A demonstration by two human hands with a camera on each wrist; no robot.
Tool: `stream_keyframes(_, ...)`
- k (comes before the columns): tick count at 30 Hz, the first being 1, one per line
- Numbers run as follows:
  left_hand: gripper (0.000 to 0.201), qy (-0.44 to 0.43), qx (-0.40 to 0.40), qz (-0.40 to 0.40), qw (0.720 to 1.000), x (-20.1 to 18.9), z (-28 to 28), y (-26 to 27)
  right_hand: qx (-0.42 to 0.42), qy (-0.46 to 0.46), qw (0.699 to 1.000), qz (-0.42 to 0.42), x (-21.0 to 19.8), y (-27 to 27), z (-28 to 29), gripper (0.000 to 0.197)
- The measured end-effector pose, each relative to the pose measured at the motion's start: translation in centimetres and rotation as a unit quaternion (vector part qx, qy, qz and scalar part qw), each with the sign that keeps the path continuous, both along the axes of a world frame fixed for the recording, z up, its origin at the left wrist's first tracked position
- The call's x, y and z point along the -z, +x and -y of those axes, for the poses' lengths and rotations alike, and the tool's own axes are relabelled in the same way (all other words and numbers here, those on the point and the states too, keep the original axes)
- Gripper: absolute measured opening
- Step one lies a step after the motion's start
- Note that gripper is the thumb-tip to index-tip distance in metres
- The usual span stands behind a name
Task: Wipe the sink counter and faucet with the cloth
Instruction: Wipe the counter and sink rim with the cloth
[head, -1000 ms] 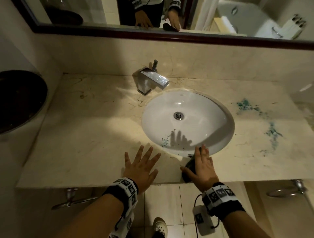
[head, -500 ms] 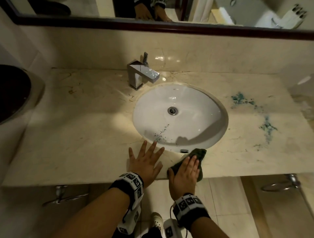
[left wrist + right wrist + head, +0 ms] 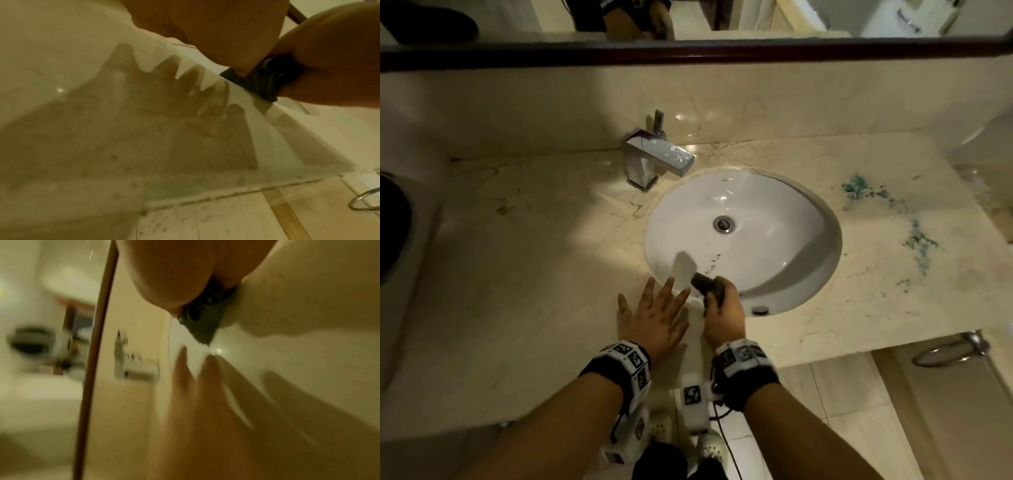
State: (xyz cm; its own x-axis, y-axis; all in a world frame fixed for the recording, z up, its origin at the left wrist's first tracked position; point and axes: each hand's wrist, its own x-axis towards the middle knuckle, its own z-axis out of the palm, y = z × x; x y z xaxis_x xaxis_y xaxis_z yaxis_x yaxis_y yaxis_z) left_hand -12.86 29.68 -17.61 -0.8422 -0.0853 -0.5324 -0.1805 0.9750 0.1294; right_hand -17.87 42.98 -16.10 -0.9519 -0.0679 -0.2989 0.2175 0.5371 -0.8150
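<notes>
A beige marble counter [image 3: 524, 274] holds an oval white sink [image 3: 763, 212] with a square chrome faucet [image 3: 654, 156] behind its left rim. My right hand [image 3: 717, 305] grips a bunched dark green cloth [image 3: 707, 286] at the sink's near-left rim. The cloth [image 3: 265, 81] shows between thumb and fingers in the left wrist view, and as the cloth [image 3: 203, 318] in the blurred right wrist view. My left hand [image 3: 654, 308] lies flat on the counter with fingers spread, just left of the cloth. Blue specks [image 3: 714, 262] dot the basin near the cloth.
Blue-green stains [image 3: 859, 186] and more stains [image 3: 919, 241] mark the counter right of the sink. A mirror with a dark frame [image 3: 688, 51] runs along the back wall. A dark round object [image 3: 393, 226] sits at far left. A chrome towel ring [image 3: 952, 349] hangs below the counter's front edge.
My right hand went from pressing flat on the cloth at the front edge to gripping it bunched, and moved up-left to the sink's rim. The left hand stayed flat.
</notes>
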Motion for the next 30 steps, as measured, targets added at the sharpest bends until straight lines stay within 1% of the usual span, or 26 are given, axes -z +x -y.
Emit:
stream_keyframes(1,0.057,0.004,-0.002,0.0,1.0,-0.3,0.5,-0.2,0.043,-0.018,0.999,-0.006,-1.0,-0.9,-0.8,0.037)
stream_keyframes(3,0.057,0.009,-0.001,-0.007,1.0,-0.6,1.5,-0.5,0.094,-0.007,0.994,-0.054,-2.8,-2.3,-3.3,0.039)
stream_keyframes(5,0.056,0.011,0.004,-0.023,1.0,-0.7,2.2,-0.8,0.111,-0.016,0.989,-0.097,-4.3,-2.6,-6.1,0.04)
stream_keyframes(6,0.056,0.01,0.009,-0.028,1.0,-0.7,2.5,-1.0,0.102,-0.028,0.987,-0.119,-4.7,-2.3,-7.0,0.041)
stream_keyframes(7,0.055,0.01,0.015,-0.031,0.999,-0.7,2.7,-1.1,0.083,-0.03,0.987,-0.132,-4.6,-1.7,-7.4,0.042)
stream_keyframes(8,0.055,0.009,0.02,-0.032,0.999,-0.6,2.8,-1.2,0.047,-0.019,0.99,-0.131,-4.1,-1.0,-7.5,0.044)
stream_keyframes(9,0.055,0.011,0.023,-0.031,0.999,-0.6,2.8,-1.2,-0.009,0.014,0.992,-0.125,-3.2,0.1,-7.4,0.046)
stream_keyframes(10,0.056,0.015,0.022,-0.033,0.999,-0.5,2.8,-1.3,-0.097,0.051,0.988,-0.112,-2.3,1.1,-7.1,0.049)
stream_keyframes(11,0.056,0.02,0.019,-0.035,0.999,-0.4,2.7,-1.4,-0.186,0.069,0.978,-0.067,-1.2,2.1,-6.5,0.052)
stream_keyframes(12,0.056,0.026,0.018,-0.037,0.999,-0.3,2.7,-1.4,-0.281,0.095,0.954,-0.042,0.0,3.2,-5.9,0.052)
stream_keyframes(13,0.056,0.031,0.017,-0.04,0.999,-0.3,2.6,-1.3,-0.392,0.154,0.905,-0.059,1.2,4.3,-5.7,0.054)
stream_keyframes(14,0.056,0.032,0.018,-0.042,0.998,-0.3,2.7,-1.3,-0.436,0.218,0.867,-0.102,1.8,5.1,-5.4,0.056)
stream_keyframes(16,0.056,0.029,0.022,-0.041,0.999,-0.2,2.9,-1.3,-0.478,0.296,0.814,-0.143,2.8,5.4,-5.9,0.062)
stream_keyframes(17,0.056,0.027,0.021,-0.04,0.999,-0.2,3.2,-1.4,-0.485,0.316,0.799,-0.164,3.2,4.9,-6.1,0.063)
stream_keyframes(18,0.056,0.027,0.02,-0.038,0.999,-0.3,3.5,-1.4,-0.498,0.326,0.788,-0.159,2.8,4.2,-5.9,0.062)
stream_keyframes(20,0.056,0.023,0.02,-0.038,0.999,-0.4,4.0,-1.4,-0.489,0.302,0.807,-0.137,2.9,2.2,-5.9,0.055)
stream_keyframes(21,0.056,0.021,0.02,-0.038,0.999,-0.4,4.2,-1.4,-0.465,0.289,0.825,-0.144,3.0,1.3,-6.0,0.052)
stream_keyframes(23,0.056,0.013,0.015,-0.035,0.999,-0.3,4.7,-1.3,-0.386,0.254,0.874,-0.149,2.7,-1.1,-6.0,0.043)
stream_keyframes(24,0.055,0.011,0.013,-0.034,0.999,-0.3,5.0,-1.3,-0.342,0.241,0.901,-0.115,2.0,-2.3,-6.0,0.039)
stream_keyframes(25,0.055,0.01,0.011,-0.034,0.999,-0.3,5.3,-1.3,-0.302,0.243,0.918,-0.078,1.4,-3.4,-6.2,0.037)
stream_keyframes(26,0.055,0.01,0.01,-0.034,0.999,-0.3,5.5,-1.3,-0.27,0.247,0.928,-0.066,0.8,-4.2,-6.5,0.036)
stream_keyframes(27,0.055,0.011,0.01,-0.033,0.999,-0.4,5.8,-1.4,-0.235,0.248,0.937,-0.072,0.5,-4.9,-6.8,0.037)
stream_keyframes(29,0.055,0.016,0.008,-0.031,0.999,-0.6,6.1,-1.5,-0.187,0.209,0.951,-0.134,-0.4,-4.8,-6.5,0.039)
stream_keyframes(30,0.056,0.018,0.008,-0.031,0.999,-0.8,6.1,-1.6,-0.204,0.186,0.945,-0.174,-0.9,-4.1,-5.9,0.038)
